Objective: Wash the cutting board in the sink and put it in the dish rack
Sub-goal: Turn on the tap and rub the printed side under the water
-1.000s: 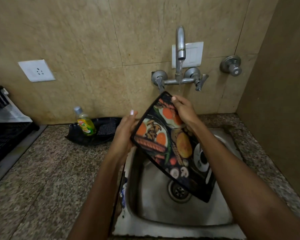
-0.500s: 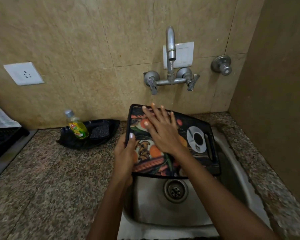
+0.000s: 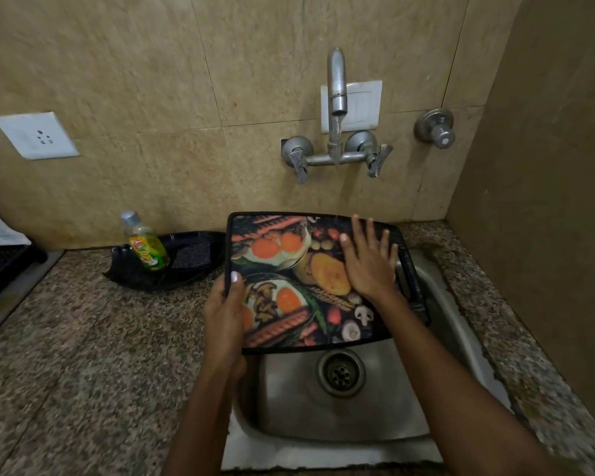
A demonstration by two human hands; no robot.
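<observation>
One cutting board (image 3: 289, 269), printed with food. Two hands on it: left hand (image 3: 225, 314), right hand (image 3: 368, 262). One steel sink (image 3: 340, 417) with one drain (image 3: 340, 372). One tap spout (image 3: 336, 84), two tap handles (image 3: 298, 163) below it, one separate wall valve (image 3: 435, 128). One dish soap bottle (image 3: 145, 243). One black tray (image 3: 186, 259). One wall socket (image 3: 37, 135), one switch plate (image 3: 361, 104). One dark dish rack (image 3: 0, 266), partly in view at left.

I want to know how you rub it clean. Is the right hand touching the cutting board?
Touching. The head view shows the right hand lying flat, fingers spread, on the printed face of the cutting board, with no gap showing under the palm.
</observation>
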